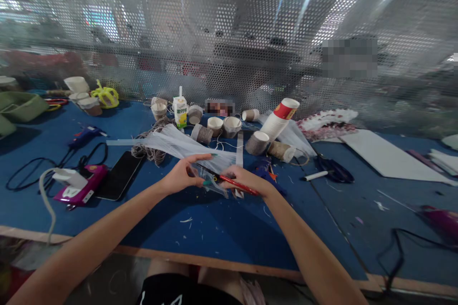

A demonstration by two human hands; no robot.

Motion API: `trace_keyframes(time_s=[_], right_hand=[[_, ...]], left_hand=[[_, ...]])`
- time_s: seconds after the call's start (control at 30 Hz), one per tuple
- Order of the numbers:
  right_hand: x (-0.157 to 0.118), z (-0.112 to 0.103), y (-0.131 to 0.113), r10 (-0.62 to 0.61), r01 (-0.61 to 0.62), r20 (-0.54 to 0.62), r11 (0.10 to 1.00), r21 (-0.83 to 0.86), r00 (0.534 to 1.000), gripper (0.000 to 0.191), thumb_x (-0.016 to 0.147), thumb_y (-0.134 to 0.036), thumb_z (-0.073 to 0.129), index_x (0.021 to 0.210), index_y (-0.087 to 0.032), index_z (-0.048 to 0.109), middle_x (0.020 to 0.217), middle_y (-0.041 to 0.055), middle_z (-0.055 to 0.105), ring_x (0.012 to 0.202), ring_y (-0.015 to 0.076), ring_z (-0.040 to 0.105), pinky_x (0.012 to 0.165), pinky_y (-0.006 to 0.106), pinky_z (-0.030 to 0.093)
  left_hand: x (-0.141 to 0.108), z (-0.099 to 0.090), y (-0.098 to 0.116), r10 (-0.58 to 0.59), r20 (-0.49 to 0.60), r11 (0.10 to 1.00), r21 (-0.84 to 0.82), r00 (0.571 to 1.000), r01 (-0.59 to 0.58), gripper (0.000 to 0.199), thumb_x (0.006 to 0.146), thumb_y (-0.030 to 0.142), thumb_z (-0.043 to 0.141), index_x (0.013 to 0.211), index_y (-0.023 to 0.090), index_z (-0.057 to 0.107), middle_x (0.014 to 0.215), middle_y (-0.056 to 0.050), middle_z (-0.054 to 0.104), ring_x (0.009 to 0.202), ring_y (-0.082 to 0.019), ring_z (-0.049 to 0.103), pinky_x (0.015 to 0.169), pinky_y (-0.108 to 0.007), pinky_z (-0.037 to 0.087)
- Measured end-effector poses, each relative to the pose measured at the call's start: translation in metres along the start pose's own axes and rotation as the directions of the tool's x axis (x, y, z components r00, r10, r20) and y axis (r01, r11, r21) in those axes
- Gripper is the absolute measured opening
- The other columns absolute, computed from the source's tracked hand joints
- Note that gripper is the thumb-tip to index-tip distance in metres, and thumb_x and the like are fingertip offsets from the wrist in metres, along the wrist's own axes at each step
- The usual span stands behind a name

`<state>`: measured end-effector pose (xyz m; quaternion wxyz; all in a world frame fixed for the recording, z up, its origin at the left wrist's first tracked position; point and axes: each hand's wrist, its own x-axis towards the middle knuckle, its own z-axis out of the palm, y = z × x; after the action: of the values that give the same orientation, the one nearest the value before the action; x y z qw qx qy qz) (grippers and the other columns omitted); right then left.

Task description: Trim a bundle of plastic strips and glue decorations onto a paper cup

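In the head view, my right hand (245, 179) is wrapped round a pair of scissors with red handles (240, 185) and dark blades. The blades point left, toward my left hand (181, 175). That hand curves round the near edge of some sheer white material (179, 145), thumb below and index finger above, apparently gripping it. The material spreads out in thin strips across the table behind both hands. Its exact kind is unclear. Part of it hangs beneath the scissors, and whether the blades touch it cannot be made out.
Twine-wrapped paper cups (202, 134), a drink carton (180, 113) and a tilted cup stack (278, 121) stand behind. A black phone (120, 176), purple power strip (84, 185) and blue glue gun (86, 137) lie left. To the right are a marker (315, 176) and white board (390, 157).
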<state>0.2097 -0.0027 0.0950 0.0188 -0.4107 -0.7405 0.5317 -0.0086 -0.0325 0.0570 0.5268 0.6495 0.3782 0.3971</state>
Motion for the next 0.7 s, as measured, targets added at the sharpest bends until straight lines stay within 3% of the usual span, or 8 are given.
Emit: trace_keyframes(time_s=[0.13,0.4,0.47,0.57,0.7], right_hand=[[0.006,0.0013,0.0064,-0.064,0.062,-0.038,0.997,-0.04,0.997,0.025,0.072,-0.038,0.062,0.068,-0.015,0.053,0.056,-0.0022,0.052,0.046,0.0078,0.049,0.043,0.018,0.039],[0.0072,0.0018,0.0079,-0.055,0.055,0.013,0.998,-0.008,0.998,0.031,0.076,-0.045,0.058,0.068,-0.016,0.052,0.057,-0.0017,0.049,0.048,0.0093,0.048,0.044,0.021,0.039],[0.0064,0.0015,0.0067,-0.077,0.077,0.006,0.997,-0.007,0.997,0.031,0.075,-0.045,0.059,0.068,-0.015,0.052,0.057,-0.002,0.049,0.048,0.0087,0.047,0.045,0.021,0.039],[0.0048,0.0015,0.0051,-0.091,0.091,0.002,0.996,0.018,0.996,0.031,0.075,-0.045,0.059,0.07,-0.015,0.052,0.058,-0.0031,0.048,0.048,0.0078,0.046,0.045,0.02,0.038],[0.0031,0.0032,0.0043,-0.084,0.083,0.013,0.994,0.065,0.996,0.032,0.074,-0.047,0.06,0.071,-0.016,0.049,0.056,-0.0046,0.045,0.047,0.008,0.045,0.044,0.02,0.037]], left_hand=[[0.0002,0.0016,-0.0011,0.003,0.017,1.0,-0.01,1.0,-0.003,0.065,0.064,0.019,0.072,0.125,0.021,0.051,0.127,-0.014,0.056,0.051,-0.008,0.062,0.048,-0.019,0.05],[0.0007,0.0,-0.0005,0.008,0.013,1.0,-0.002,1.0,-0.008,0.062,0.062,0.017,0.072,0.122,0.022,0.053,0.13,-0.012,0.053,0.053,-0.007,0.062,0.048,-0.019,0.05],[0.0004,-0.0006,-0.001,0.012,0.008,1.0,-0.004,1.0,-0.012,0.064,0.063,0.019,0.073,0.123,0.022,0.052,0.122,-0.011,0.059,0.052,-0.008,0.062,0.048,-0.02,0.05],[-0.0002,-0.0011,-0.0009,0.0,-0.003,1.0,0.015,1.0,0.0,0.068,0.063,0.02,0.074,0.127,0.02,0.049,0.093,-0.008,0.07,0.05,-0.01,0.061,0.047,-0.019,0.048],[-0.0012,-0.002,0.0018,-0.014,-0.009,0.999,0.039,1.0,0.015,0.073,0.063,0.019,0.074,0.13,0.017,0.046,0.065,-0.002,0.068,0.047,-0.012,0.059,0.045,-0.019,0.046]])
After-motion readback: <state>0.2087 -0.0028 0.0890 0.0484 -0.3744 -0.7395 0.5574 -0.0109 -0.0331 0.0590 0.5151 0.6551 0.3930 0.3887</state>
